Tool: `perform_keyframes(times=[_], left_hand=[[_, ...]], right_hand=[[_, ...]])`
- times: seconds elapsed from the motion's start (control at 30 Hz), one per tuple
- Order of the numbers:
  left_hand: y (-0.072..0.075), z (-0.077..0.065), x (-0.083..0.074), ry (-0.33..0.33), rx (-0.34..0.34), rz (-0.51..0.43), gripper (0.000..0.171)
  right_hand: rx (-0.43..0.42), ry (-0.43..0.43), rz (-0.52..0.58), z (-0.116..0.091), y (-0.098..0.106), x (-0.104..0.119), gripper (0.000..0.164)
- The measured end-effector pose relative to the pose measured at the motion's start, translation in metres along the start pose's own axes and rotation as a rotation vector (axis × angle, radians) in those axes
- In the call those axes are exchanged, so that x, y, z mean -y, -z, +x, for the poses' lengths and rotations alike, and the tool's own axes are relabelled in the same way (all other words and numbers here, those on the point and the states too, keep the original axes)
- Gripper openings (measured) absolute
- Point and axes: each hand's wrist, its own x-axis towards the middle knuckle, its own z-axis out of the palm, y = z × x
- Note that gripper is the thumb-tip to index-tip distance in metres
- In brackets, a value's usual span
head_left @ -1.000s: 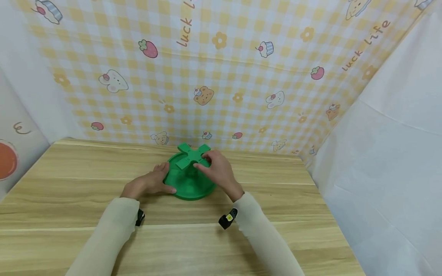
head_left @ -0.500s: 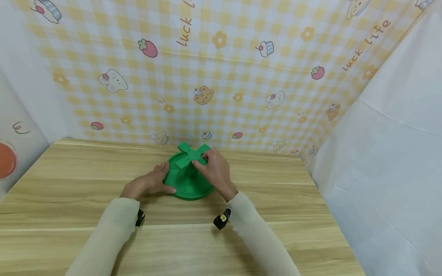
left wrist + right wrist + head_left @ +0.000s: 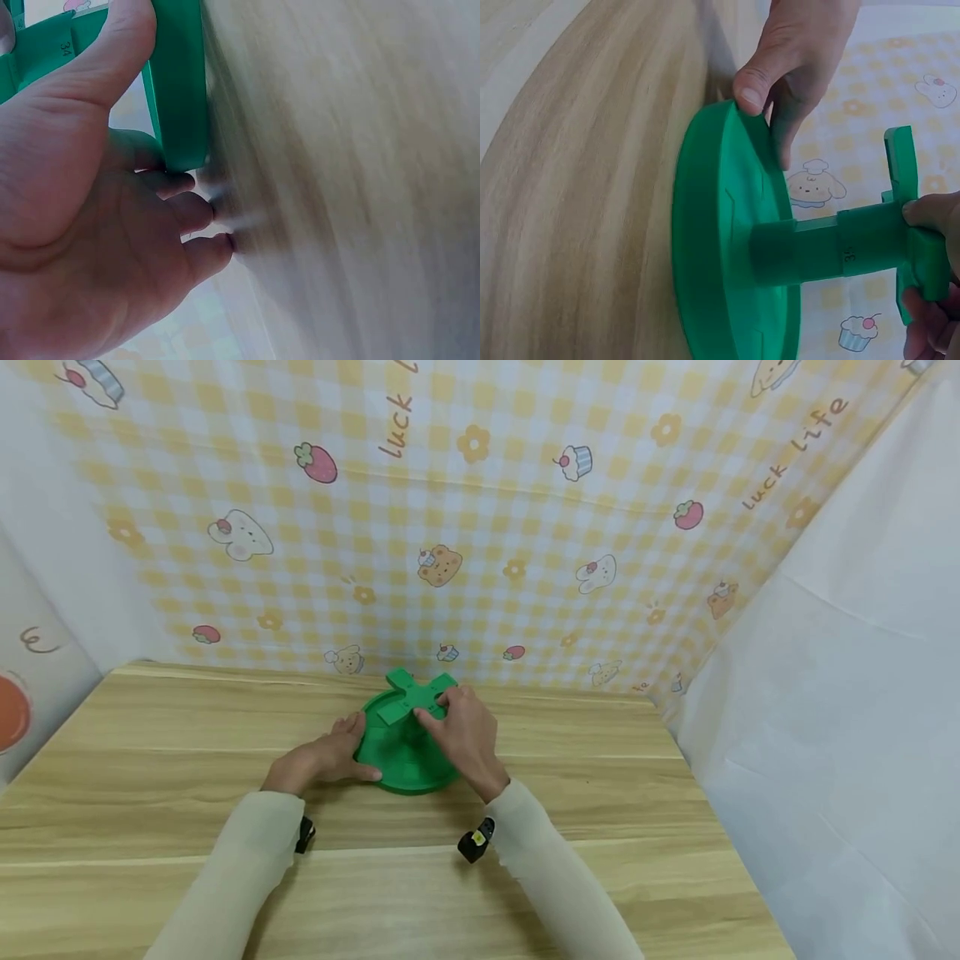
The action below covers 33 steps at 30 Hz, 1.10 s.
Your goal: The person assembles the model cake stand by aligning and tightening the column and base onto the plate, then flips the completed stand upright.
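A round green base (image 3: 408, 781) with a raised rim lies flat on the wooden table. From its middle rises a stepped green post (image 3: 825, 247) marked with digits, topped by a green cross-shaped piece (image 3: 420, 696). My left hand (image 3: 326, 758) holds the base's left side, thumb on the rim; in the left wrist view its other fingers reach round the outer wall (image 3: 178, 97) down to the tabletop. With thumb and fingers my right hand (image 3: 468, 735) pinches the cross-shaped piece near its hub. Part of the cross's right arm is hidden behind the fingers.
The wooden table (image 3: 405, 893) meets a yellow checked cloth (image 3: 517, 527) with cartoon prints right behind the base. A plain white sheet (image 3: 840, 735) hangs on the right side. Each wrist carries a small black camera, such as the right wrist's camera (image 3: 476, 842).
My right hand and forearm have shifted slightly left, the wrist turning a little, still pinching the cross-shaped piece. The left hand keeps its place on the base.
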Motion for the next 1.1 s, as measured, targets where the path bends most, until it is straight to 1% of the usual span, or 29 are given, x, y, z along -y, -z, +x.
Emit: perform_keyframes(times=[0.1, 0.17, 0.27, 0.33, 0.37, 0.43, 0.53, 0.6, 0.67, 0.7, 0.73, 0.8, 0.87, 0.93, 1.03, 1.1], left_hand=[[0.000, 0.002, -0.001, -0.009, 0.009, -0.007, 0.114], [0.002, 0.000, 0.000, -0.012, 0.010, -0.020, 0.114], [0.003, 0.000, 0.002, -0.036, 0.011, -0.035, 0.114], [0.004, -0.001, 0.005, -0.065, -0.015, -0.053, 0.111], [0.005, -0.002, 0.007, -0.085, -0.042, -0.069, 0.107], [0.007, -0.004, 0.011, -0.124, -0.118, -0.075, 0.095], [0.011, -0.008, 0.017, -0.127, -0.267, -0.035, 0.072], [0.013, -0.010, 0.019, -0.111, -0.339, 0.012, 0.059], [0.014, -0.013, 0.023, -0.115, -0.368, 0.042, 0.053], [0.015, -0.013, 0.024, -0.133, -0.364, 0.058, 0.054], [0.015, -0.014, 0.025, -0.147, -0.343, 0.052, 0.059], [0.014, -0.015, 0.027, -0.171, -0.272, 0.025, 0.075], [0.013, -0.015, 0.028, -0.179, -0.210, 0.018, 0.091], [0.012, -0.015, 0.028, -0.159, -0.163, -0.015, 0.103], [0.011, -0.011, 0.028, -0.154, -0.148, -0.016, 0.115], [0.010, -0.009, 0.028, -0.153, -0.143, -0.021, 0.116]], right_hand=[[0.025, 0.016, -0.013, 0.001, 0.003, -0.005, 0.039], [0.048, 0.039, 0.009, 0.002, 0.007, -0.007, 0.040], [0.065, 0.064, 0.078, 0.004, 0.016, -0.014, 0.042], [0.070, 0.077, 0.158, 0.004, 0.021, -0.025, 0.040], [0.075, 0.081, 0.202, 0.005, 0.023, -0.031, 0.037], [0.107, 0.089, 0.306, 0.006, 0.026, -0.046, 0.034], [0.208, 0.068, 0.439, 0.006, 0.025, -0.070, 0.035], [0.304, 0.056, 0.482, 0.005, 0.025, -0.082, 0.046], [0.407, 0.042, 0.493, 0.004, 0.022, -0.093, 0.063], [0.455, 0.039, 0.494, 0.003, 0.021, -0.096, 0.072], [0.499, 0.043, 0.484, 0.002, 0.019, -0.100, 0.081], [0.573, 0.046, 0.468, 0.001, 0.014, -0.106, 0.096], [0.620, 0.055, 0.455, 0.000, 0.009, -0.111, 0.105], [0.645, 0.078, 0.440, -0.001, 0.003, -0.114, 0.109], [0.651, 0.130, 0.439, -0.002, -0.003, -0.114, 0.111], [0.645, 0.169, 0.423, -0.001, -0.006, -0.112, 0.111]])
